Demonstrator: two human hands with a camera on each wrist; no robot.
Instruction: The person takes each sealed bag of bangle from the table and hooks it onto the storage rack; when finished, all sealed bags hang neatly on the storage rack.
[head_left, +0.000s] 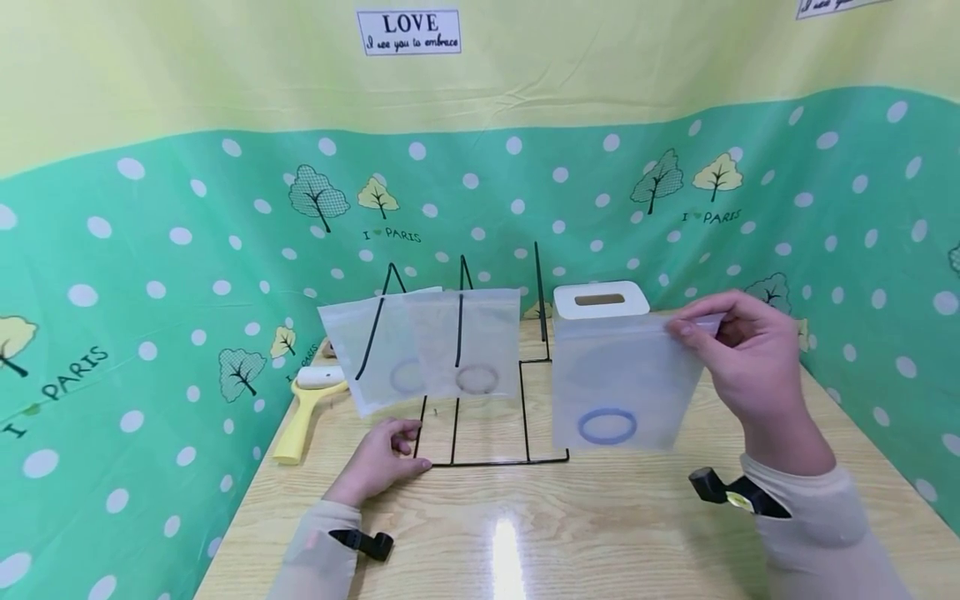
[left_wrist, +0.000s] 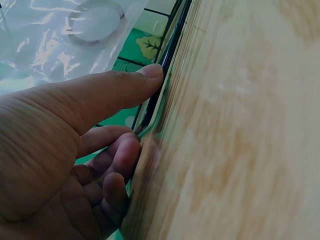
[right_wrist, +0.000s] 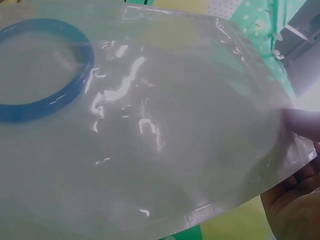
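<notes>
My right hand [head_left: 757, 350] pinches the upper right corner of a frosted zip bag [head_left: 622, 367] between thumb and fingers. Inside that bag lies a blue ring, like a bangle [right_wrist: 85, 65], near its lower edge. My left hand [head_left: 386, 458] grips the front left corner of a black wire rack [head_left: 495, 463], thumb on the wire in the left wrist view. On the rack's upright wires stand two more frosted bags: one on the left [head_left: 367, 333] with a pale ring, and one in the middle [head_left: 450, 333] with a greyish-brown ring. They overlap partly.
A white box [head_left: 600, 300] with a slotted lid stands behind the held bag. A lint roller with a yellow handle [head_left: 296, 429] lies at the table's left. Green and yellow printed cloth [head_left: 480, 183] surrounds the wooden table [head_left: 615, 533].
</notes>
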